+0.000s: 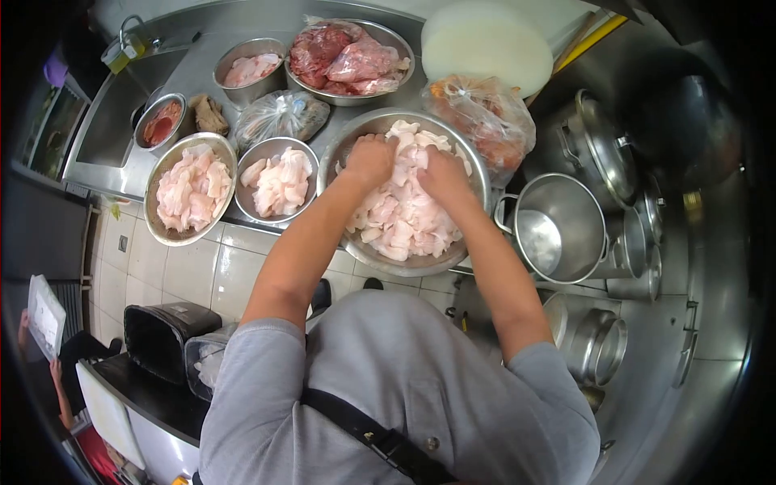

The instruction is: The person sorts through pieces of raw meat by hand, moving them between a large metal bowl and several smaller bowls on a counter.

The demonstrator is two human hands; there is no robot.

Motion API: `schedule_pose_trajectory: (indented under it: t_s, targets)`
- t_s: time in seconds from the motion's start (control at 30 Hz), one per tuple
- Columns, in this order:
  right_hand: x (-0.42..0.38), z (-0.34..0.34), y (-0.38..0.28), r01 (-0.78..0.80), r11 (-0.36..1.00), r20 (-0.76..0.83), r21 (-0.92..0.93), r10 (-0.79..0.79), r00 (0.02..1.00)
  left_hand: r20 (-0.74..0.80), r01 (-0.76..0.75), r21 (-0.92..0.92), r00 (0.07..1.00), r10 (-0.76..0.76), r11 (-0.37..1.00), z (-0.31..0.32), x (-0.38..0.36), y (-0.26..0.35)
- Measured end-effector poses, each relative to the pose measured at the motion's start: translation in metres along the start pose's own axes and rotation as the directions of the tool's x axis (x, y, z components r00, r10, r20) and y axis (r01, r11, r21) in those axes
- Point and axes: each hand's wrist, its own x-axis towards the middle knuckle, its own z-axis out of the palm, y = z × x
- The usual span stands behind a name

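Note:
A large steel bowl [334, 168] full of pale raw meat pieces [402, 212] is in front of me. My left hand [373, 159] reaches into its upper left part, with fingers curled round some of the pieces. On the right side of the same heap, my right hand [444, 175] is also closed on pale meat, its fingertips partly buried. To the left stand a smaller steel bowl [276, 216] and a wider one [229, 149], both holding similar meat.
Behind are a bowl of dark red meat [323, 52], a clear plastic bag [283, 117] and a bag of orange-red meat [483, 121]. A round white cutting board [487, 44] lies at the back. Right, a steel pot [560, 229] stands close. Another person's arm [61, 392] shows far left.

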Motion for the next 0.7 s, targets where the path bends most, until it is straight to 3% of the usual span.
schedule_pose_trajectory:
  t_s: [0.07, 0.1, 0.17, 0.23, 0.27, 0.3, 0.33, 0.37, 0.43, 0.5, 0.53, 0.63, 0.7]
  targets:
    - [0.003, 0.007, 0.006, -0.047, 0.998, 0.08, 0.042, 0.043, 0.996, 0.092, 0.011, 0.019, 0.996, -0.013, 1.0, -0.006, 0.0, -0.001]
    - [0.005, 0.007, 0.008, -0.083, 0.994, 0.16, 0.076, 0.07, 0.985, 0.156, 0.061, -0.078, 0.987, -0.048, 0.995, -0.016, 0.001, -0.002]
    - [0.001, 0.004, 0.009, -0.104, 0.987, 0.152, 0.122, 0.085, 0.985, 0.229, 0.113, -0.172, 0.971, -0.072, 0.979, -0.027, -0.002, -0.004]
    - [0.002, -0.004, 0.008, -0.11, 0.979, 0.143, 0.169, 0.086, 0.986, 0.331, 0.418, -0.58, 0.905, -0.267, 0.699, -0.036, -0.007, -0.011]
    - [0.001, -0.008, 0.007, -0.115, 0.983, 0.149, 0.143, 0.094, 0.984, 0.333, 0.421, -0.576, 0.904, -0.27, 0.701, -0.041, -0.01, -0.015]
    - [0.0, -0.01, 0.007, -0.119, 0.986, 0.156, 0.118, 0.1, 0.983, 0.46, 0.533, -0.767, 0.845, -0.273, 0.357, -0.048, -0.013, -0.018]
    - [0.001, -0.012, 0.008, -0.115, 0.986, 0.154, 0.123, 0.095, 0.984, 0.571, 0.576, -0.816, 0.791, -0.221, -0.045, -0.055, -0.014, -0.02]
    - [0.003, -0.013, 0.009, -0.146, 0.982, 0.148, 0.12, 0.127, 0.981, 0.568, 0.575, -0.817, 0.791, -0.226, -0.042, -0.061, -0.016, -0.021]
    - [0.005, -0.014, 0.013, -0.168, 0.978, 0.15, 0.122, 0.149, 0.977, 0.507, 0.477, -0.854, 0.852, -0.13, -0.208, -0.085, -0.031, -0.013]
    - [0.01, -0.02, 0.013, -0.273, 0.937, 0.236, 0.217, 0.221, 0.946, 0.481, 0.439, -0.858, 0.869, -0.119, -0.265, -0.099, -0.037, -0.005]
    - [0.009, -0.023, 0.007, -0.265, 0.939, 0.236, 0.218, 0.213, 0.948, 0.454, 0.403, -0.857, 0.886, -0.099, -0.323, -0.102, -0.04, -0.002]
    - [0.003, -0.025, -0.003, -0.223, 0.961, 0.243, 0.161, 0.181, 0.953, 0.432, 0.374, -0.87, 0.892, -0.133, -0.321, -0.106, -0.046, 0.004]
    - [0.001, -0.014, -0.003, -0.039, 0.994, 0.18, 0.105, 0.019, 0.984, 0.44, 0.379, -0.869, 0.886, -0.144, -0.319, -0.101, -0.051, 0.002]
